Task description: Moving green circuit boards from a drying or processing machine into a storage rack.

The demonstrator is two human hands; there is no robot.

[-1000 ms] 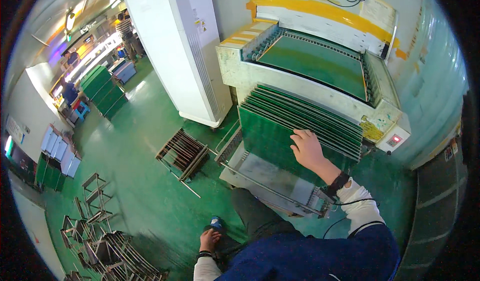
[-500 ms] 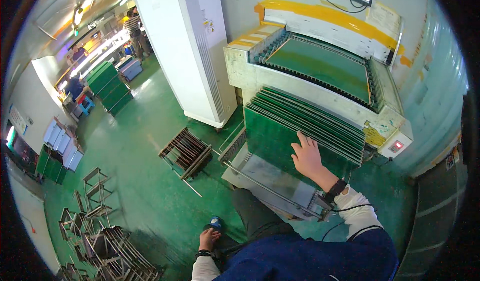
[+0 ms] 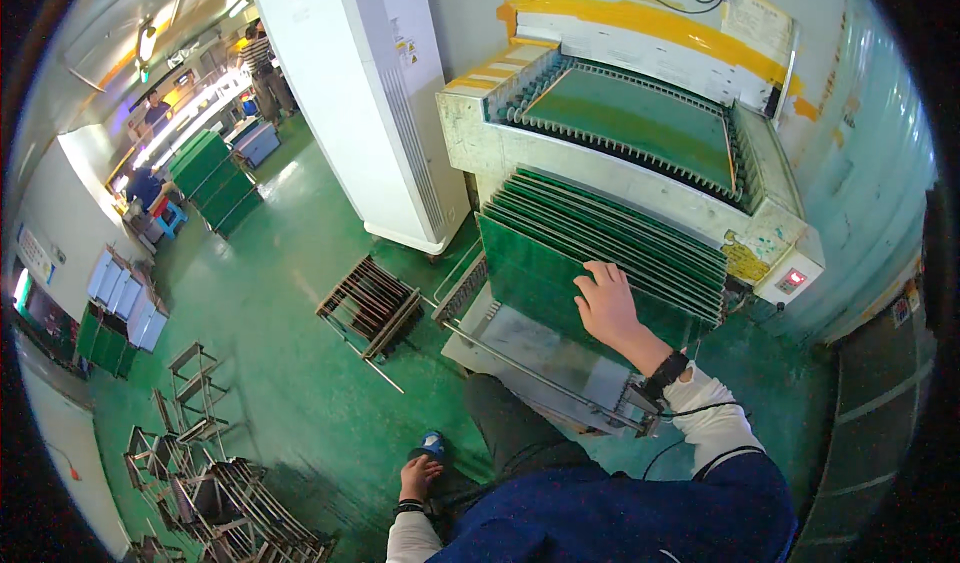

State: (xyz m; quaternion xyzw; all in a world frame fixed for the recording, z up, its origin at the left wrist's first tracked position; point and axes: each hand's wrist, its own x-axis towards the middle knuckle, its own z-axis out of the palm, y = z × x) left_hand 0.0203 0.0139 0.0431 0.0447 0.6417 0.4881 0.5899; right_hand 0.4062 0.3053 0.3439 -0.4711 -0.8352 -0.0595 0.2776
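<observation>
My right hand (image 3: 608, 308) is stretched over the front one of several green panels (image 3: 535, 261), its fingers near that panel's upper edge and slightly apart. The panels stand on edge, close together and leaning, in a metal rack (image 3: 535, 359). Whether the fingertips press on the edge I cannot make out. Low beside my left leg hangs my left hand (image 3: 418, 475), empty, with its fingers loosely bent.
Behind the panels stands a pale machine (image 3: 600, 153) with a green panel (image 3: 640, 123) on its rollers. A tall white cabinet (image 3: 350, 103) is left of it. On the green floor stand a small slotted rack (image 3: 370, 305) and a heap of metal racks (image 3: 230, 508).
The view has shifted slightly. My right hand stays at the front panel, its fingers now a little closer together along the upper edge. My left hand has hardly moved.
</observation>
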